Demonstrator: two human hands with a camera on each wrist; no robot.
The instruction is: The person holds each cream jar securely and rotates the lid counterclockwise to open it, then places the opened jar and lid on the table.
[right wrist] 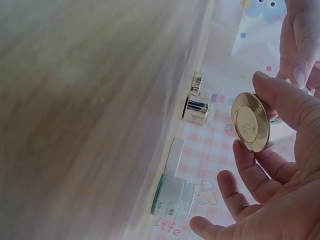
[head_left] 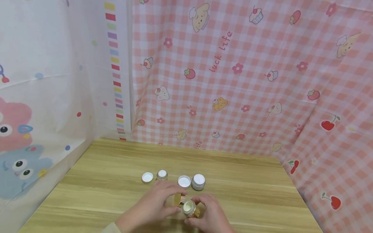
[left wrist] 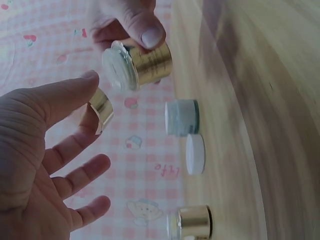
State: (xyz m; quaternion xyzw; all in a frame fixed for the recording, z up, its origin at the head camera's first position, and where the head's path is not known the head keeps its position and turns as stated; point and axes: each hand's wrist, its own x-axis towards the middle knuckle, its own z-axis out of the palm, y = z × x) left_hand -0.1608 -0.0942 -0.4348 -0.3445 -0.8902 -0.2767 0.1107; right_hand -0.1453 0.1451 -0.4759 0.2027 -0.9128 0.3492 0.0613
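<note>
My left hand (head_left: 155, 200) pinches a gold jar lid (head_left: 177, 199) between thumb and forefinger, its other fingers spread in the left wrist view. Close beside it, my right hand (head_left: 212, 214) grips a small gold cosmetic jar (left wrist: 154, 62) by its sides. The jar has no lid on, and pale cream (head_left: 187, 205) shows in its mouth. In the left wrist view, a clear film-like piece (left wrist: 119, 47) sticks out at the rim. The jar's round gold base (right wrist: 250, 122) faces the right wrist camera. Lid and jar are both held above the wooden table.
Behind the hands on the wooden table (head_left: 247, 181) stand a second gold jar (head_left: 162, 175) with an upturned lid (head_left: 147, 177) left of it, and a pale glass jar (head_left: 198, 183) beside a white lid (head_left: 184, 182). Patterned cloths (head_left: 233, 87) hang around the table.
</note>
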